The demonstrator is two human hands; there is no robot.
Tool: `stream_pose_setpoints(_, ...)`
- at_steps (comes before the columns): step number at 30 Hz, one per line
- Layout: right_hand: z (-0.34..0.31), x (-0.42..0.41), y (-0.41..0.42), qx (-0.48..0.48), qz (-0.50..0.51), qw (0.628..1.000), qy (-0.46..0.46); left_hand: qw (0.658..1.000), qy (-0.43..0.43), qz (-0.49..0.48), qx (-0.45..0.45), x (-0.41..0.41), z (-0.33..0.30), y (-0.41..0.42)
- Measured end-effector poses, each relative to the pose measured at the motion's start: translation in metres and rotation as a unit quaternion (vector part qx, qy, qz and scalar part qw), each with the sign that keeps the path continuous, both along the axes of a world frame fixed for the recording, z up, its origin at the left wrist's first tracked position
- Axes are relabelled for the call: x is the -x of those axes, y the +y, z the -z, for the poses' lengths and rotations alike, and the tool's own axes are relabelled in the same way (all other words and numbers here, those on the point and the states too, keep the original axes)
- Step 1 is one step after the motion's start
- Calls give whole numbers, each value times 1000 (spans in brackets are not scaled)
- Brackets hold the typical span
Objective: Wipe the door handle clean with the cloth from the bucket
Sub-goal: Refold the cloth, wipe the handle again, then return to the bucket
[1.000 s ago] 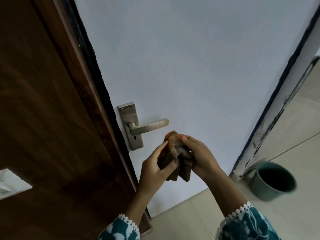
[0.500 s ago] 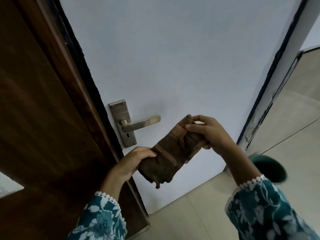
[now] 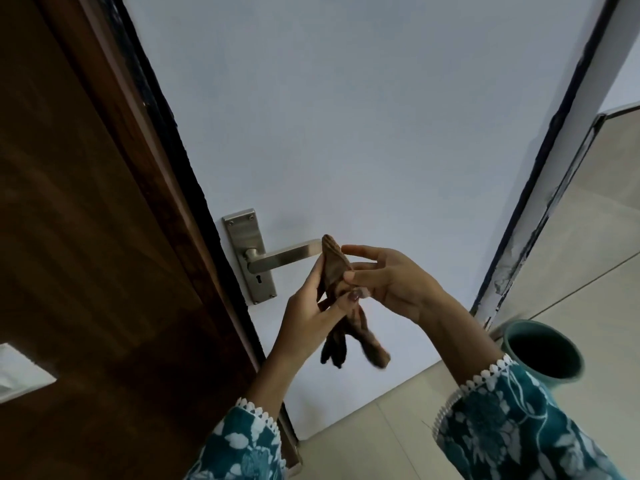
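A brushed-metal lever door handle (image 3: 287,257) on its backplate (image 3: 244,237) sits at the left edge of a white door (image 3: 363,133). A brown striped cloth (image 3: 334,268) hangs folded lengthwise just in front of the lever's tip. My left hand (image 3: 311,306) grips the cloth from the left, thumb across its middle. My right hand (image 3: 391,278) pinches the cloth's right side, its other fingers spread. The cloth's lower ends (image 3: 349,344) dangle below both hands. A teal bucket (image 3: 543,351) stands on the floor at the lower right.
A dark brown wooden frame or panel (image 3: 86,237) fills the left. A white switch plate (image 3: 20,372) shows at the far left edge. Beige floor tiles (image 3: 363,441) lie below the door. A chipped door jamb (image 3: 519,258) runs along the right.
The cloth, stretched out between both hands half a second ago, is now folded into a narrow upright bundle. Both hands have come together in front of the handle's tip.
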State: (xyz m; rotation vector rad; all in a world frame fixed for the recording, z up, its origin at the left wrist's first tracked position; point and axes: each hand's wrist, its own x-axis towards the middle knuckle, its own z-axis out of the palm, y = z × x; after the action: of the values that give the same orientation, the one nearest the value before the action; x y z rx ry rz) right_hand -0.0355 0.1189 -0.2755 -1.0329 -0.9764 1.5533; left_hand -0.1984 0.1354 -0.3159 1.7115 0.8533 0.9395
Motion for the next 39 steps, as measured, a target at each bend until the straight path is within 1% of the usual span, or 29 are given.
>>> stream_pose_setpoints(3,1,-4,-5,-17,-2,1000,12,1000,17,-3,8,0,-1,2)
stream_pose_setpoints(7,-7,-12,-7,-39,8,999,-32,994,-49,-1,93,1,-4,5)
stream_pose_setpoints(10,-12,-22,-6,-29,12,997,-65,985,-94,-26,141,1,-6,5)
stream_pose_setpoints(12,-18,-31,-7,-22,11,997,-78,977,-120,-62,163,2,-9,6)
stream_pose_setpoints(14,-23,-45,-9,-25,39,996,-81,966,-158,-100,180,8,-14,9)
stream_pose_setpoints(16,-27,-59,-11,-35,85,992,-91,958,-189,-114,184,15,-22,11)
stream_pose_setpoints(20,-24,-72,-10,-34,129,975,-177,959,-193,-84,191,18,-35,9)
stream_pose_setpoints(21,-21,-70,-9,-35,141,967,-209,958,-195,-75,195,17,-37,9)
stream_pose_setpoints(22,-16,-65,-10,-49,167,949,-263,958,-195,-68,198,16,-39,8)
stream_pose_setpoints(24,-6,-49,-15,-109,253,877,-394,959,-194,-55,199,13,-40,7)
stream_pose_setpoints(25,-3,-38,-20,-146,292,842,-428,960,-192,-47,197,12,-39,6)
stream_pose_setpoints(26,-3,-25,-26,-174,309,829,-433,962,-187,-37,194,9,-38,5)
stream_pose_setpoints(28,-6,0,-34,-184,272,841,-430,967,-163,-11,194,3,-34,1)
stream_pose_setpoints(29,-7,11,-35,-174,238,848,-440,968,-153,1,202,0,-31,-1)
stream_pose_setpoints(30,-6,19,-35,-167,214,847,-457,966,-149,11,212,-2,-29,-3)
stream_pose_setpoints(31,-4,25,-33,-163,208,837,-479,963,-151,15,224,-4,-28,-4)
stream_pose_setpoints(34,6,31,-27,-161,230,805,-523,951,-169,12,258,-4,-24,-5)
stream_pose_setpoints(37,14,34,-26,-176,228,783,-551,947,-161,-2,278,-6,-20,-9)
stream_pose_setpoints(38,14,31,-26,-172,223,789,-546,946,-160,-12,280,-7,-18,-10)
stream_pose_setpoints(39,15,24,-24,-155,229,807,-523,944,-165,-27,283,-7,-17,-10)
